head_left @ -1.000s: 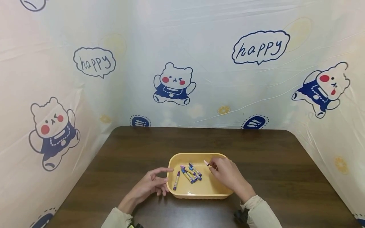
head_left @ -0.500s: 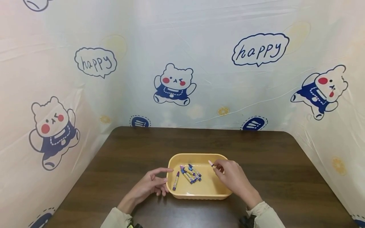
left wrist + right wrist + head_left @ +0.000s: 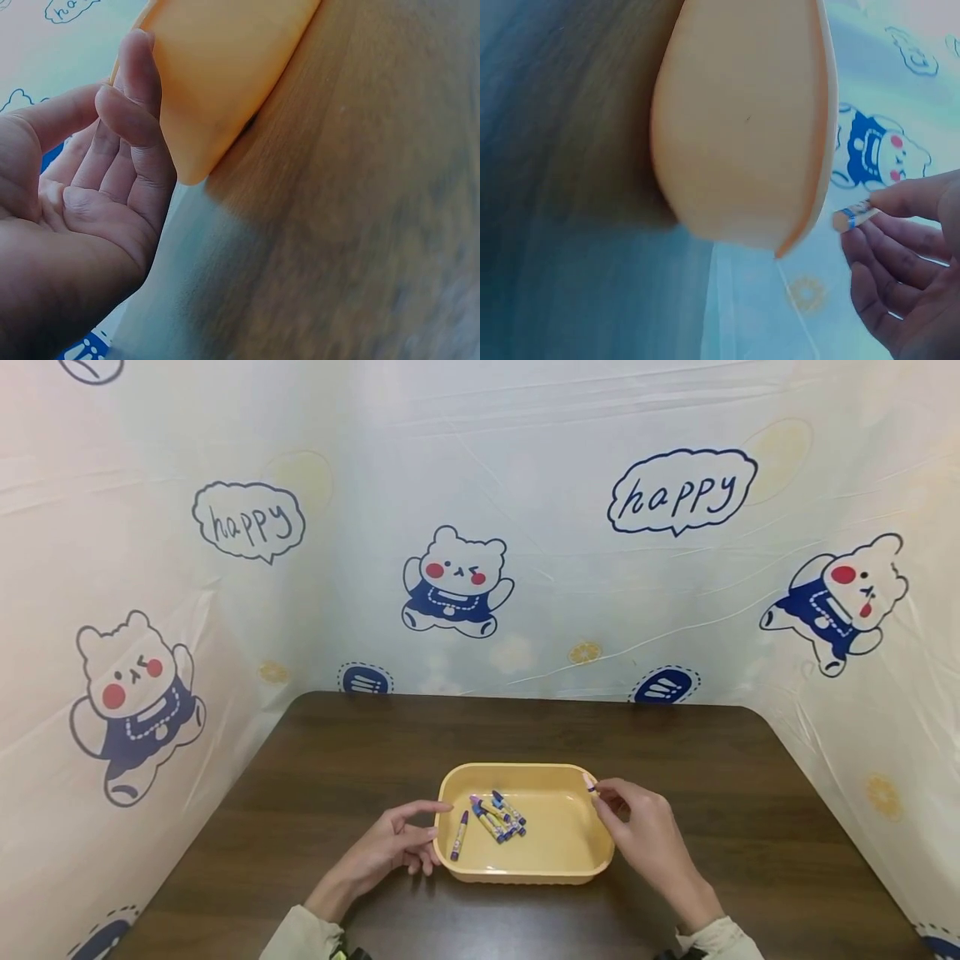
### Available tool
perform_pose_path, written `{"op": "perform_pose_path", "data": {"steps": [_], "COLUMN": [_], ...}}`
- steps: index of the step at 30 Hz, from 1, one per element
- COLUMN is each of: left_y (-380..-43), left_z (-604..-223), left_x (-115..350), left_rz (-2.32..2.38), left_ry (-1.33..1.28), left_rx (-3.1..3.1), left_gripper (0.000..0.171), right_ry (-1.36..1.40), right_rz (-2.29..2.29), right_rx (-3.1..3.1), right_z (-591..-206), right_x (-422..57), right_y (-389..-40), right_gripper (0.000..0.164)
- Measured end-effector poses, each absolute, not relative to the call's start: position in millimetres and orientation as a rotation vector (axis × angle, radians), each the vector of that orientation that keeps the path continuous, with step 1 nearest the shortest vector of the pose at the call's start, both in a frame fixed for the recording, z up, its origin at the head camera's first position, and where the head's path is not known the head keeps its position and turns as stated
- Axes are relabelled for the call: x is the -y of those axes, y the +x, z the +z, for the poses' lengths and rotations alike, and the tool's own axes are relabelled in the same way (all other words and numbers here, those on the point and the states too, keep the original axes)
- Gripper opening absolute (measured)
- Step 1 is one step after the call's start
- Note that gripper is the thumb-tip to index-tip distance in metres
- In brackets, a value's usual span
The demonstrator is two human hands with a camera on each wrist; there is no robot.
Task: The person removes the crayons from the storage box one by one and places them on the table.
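A yellow plastic tray stands near the front of the table, with several purple and blue crayons heaped in its left half. One purple crayon lies apart by the left wall. My left hand holds the tray's left rim, index finger reaching over it and thumb close by; the left wrist view shows these fingertips at the rim. Between thumb and fingers, my right hand pinches a pale pink crayon over the tray's right rim. Its flat end shows in the right wrist view.
The dark wooden table extends behind and to both sides of the tray. Pale cloth printed with bears and "happy" bubbles hangs round its back and sides.
My right hand has moved rightward with the pale pink crayon, from over the tray's inside to its right rim. The left hand keeps its place at the left rim.
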State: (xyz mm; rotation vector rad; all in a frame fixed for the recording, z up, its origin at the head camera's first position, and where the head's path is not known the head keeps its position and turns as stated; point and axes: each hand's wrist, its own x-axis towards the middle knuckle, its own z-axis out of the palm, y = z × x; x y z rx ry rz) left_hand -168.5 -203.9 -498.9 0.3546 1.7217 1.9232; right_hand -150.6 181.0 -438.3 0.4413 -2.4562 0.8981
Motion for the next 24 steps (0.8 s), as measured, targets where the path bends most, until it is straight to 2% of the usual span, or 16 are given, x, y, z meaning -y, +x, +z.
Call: {"op": "perform_pose_path", "data": {"steps": [8, 13, 24], "left_y": [-168, -167, -166], "left_z": [-499, -501, -500], "left_x": [204, 203, 204], "left_rz": [1.928, 1.945, 1.957], "left_ry": [0.349, 0.371, 0.375], "left_rx": [-1.717, -1.694, -1.684], "left_gripper": [0.049, 0.050, 0.048], "right_ry": [0.337, 0.088, -0.186], "right_rz": [1.004, 1.221, 1.396], "right_rx": [2.344, 2.420, 2.675], "right_z": [-450, -462, -475], "right_x": [-204, -217, -231], "right_y": [-146, -148, -152], "right_gripper": [0.012, 0.008, 0.017]}}
